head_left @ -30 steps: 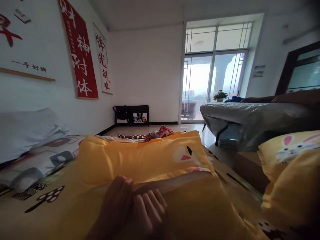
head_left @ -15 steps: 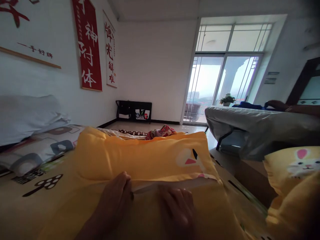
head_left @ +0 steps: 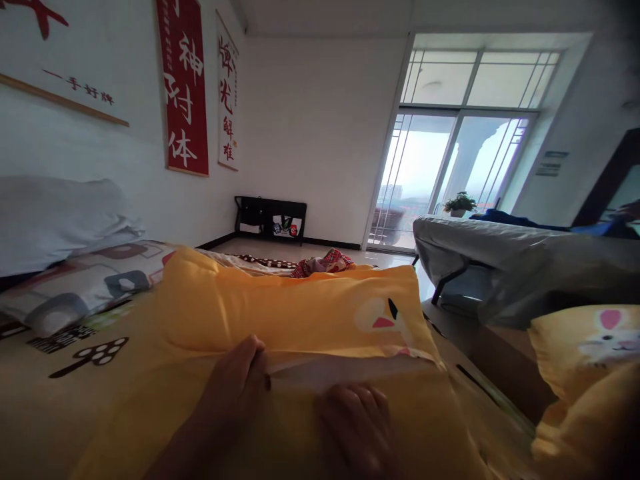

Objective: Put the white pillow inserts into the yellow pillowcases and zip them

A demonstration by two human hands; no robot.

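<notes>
A yellow pillowcase with a rabbit print lies across the bed in front of me, with the white pillow edge showing at its open end. My left hand pinches the yellow cloth at the left end of that opening. My right hand rests with curled fingers on the lower yellow flap just below the white edge, gripping the cloth.
A second yellow rabbit pillow sits at the right. A grey patterned pillow and white bedding lie left by the wall. A grey covered cot stands beyond the bed, glass doors behind it.
My right hand has slid right, away from the left hand, along the pillowcase opening. The opening now gapes wider, showing more white pillow. The camera has shifted slightly.
</notes>
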